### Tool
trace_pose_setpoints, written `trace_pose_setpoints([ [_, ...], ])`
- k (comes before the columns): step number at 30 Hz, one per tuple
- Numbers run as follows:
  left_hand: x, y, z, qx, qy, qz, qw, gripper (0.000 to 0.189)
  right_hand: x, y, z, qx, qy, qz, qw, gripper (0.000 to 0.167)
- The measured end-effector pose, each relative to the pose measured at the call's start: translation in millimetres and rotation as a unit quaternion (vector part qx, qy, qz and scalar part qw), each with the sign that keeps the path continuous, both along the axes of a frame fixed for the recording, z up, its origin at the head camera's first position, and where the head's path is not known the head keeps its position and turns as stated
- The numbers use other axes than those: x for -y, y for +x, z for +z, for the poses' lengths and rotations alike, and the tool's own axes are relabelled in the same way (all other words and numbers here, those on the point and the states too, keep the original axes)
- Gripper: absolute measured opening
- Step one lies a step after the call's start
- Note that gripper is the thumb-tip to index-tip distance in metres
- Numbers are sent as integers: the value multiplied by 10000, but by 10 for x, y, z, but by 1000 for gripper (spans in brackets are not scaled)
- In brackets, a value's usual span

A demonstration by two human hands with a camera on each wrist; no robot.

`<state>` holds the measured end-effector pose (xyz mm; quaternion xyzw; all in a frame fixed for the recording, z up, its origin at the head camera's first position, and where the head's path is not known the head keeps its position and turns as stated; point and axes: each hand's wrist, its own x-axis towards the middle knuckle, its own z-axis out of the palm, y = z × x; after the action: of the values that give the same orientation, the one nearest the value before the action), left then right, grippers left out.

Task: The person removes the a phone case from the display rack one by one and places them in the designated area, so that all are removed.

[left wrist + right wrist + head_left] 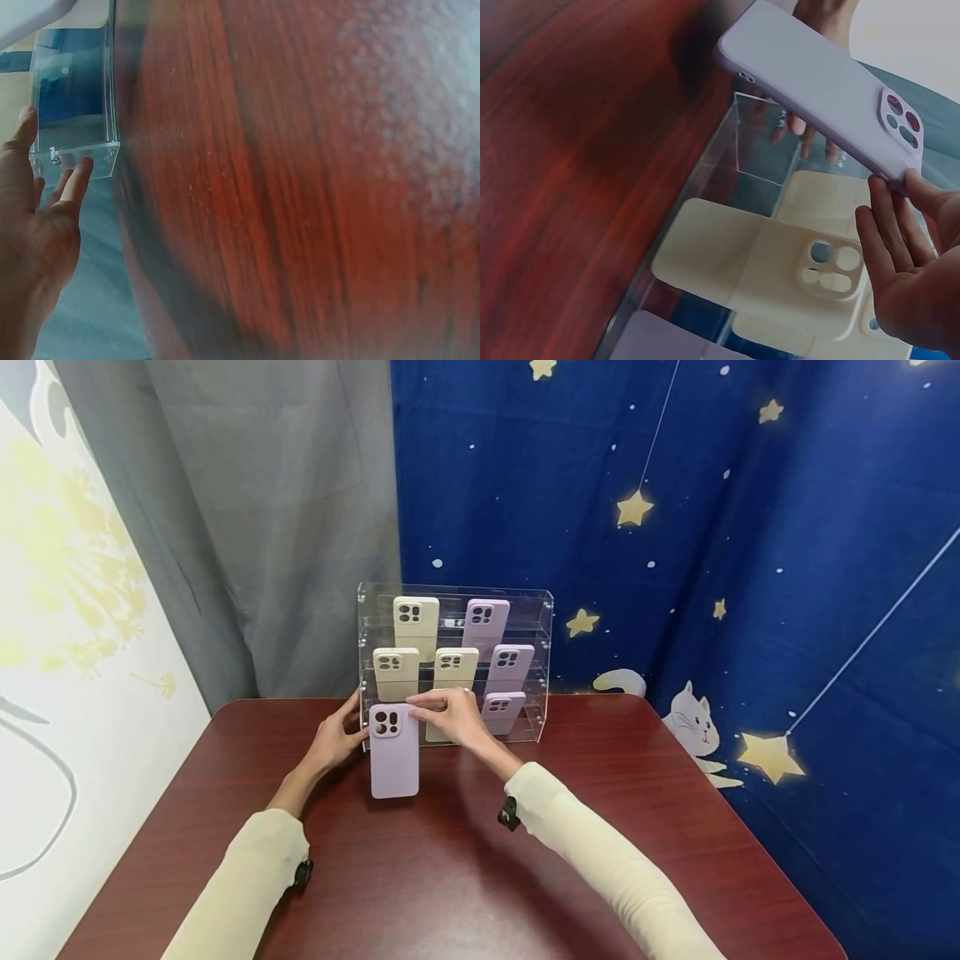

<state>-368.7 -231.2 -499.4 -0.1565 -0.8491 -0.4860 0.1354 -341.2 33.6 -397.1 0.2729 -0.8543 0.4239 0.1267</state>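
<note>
My right hand [452, 712] pinches a lilac phone case [395, 760] by its top corner, beside the camera cutouts. The case hangs upright in front of the lower left of a clear acrylic display stand [545, 693]. At the stand's left side, my left hand [334, 739] grips the side panel, with the thumb [26, 127] at the front edge and fingers [77, 180] along the outside. Behind my right hand, a cream case [757, 262] leans on the lowest tier, partly hidden in the head view. A lilac case [504, 713] stands to its right.
Higher tiers hold cream cases [416, 627] and lilac cases [486, 625]. The stand sits near the back of a dark red wooden table [450, 877]. Behind hang a grey curtain [285, 510] and a blue star-patterned curtain [525, 485].
</note>
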Motion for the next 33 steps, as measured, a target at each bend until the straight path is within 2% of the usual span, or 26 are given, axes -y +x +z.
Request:
trace_pose_setpoints([
  [15, 4, -2, 17, 42, 183, -142, 9997, 89, 67, -2, -249, 576, -177, 218, 9979, 22],
  [19, 8, 10, 17, 58, 172, -154, 9997, 90, 81, 0, -314, 441, -217, 164, 9987, 21],
  [28, 22, 0, -3, 86, -133, -29, 9999, 90, 90, -52, -472, 35, -260, -210, 9994, 22],
  [33, 42, -22, 7, 50, -138, -46, 9999, 89, 81, -86, -531, -129, -198, -412, 9989, 22],
])
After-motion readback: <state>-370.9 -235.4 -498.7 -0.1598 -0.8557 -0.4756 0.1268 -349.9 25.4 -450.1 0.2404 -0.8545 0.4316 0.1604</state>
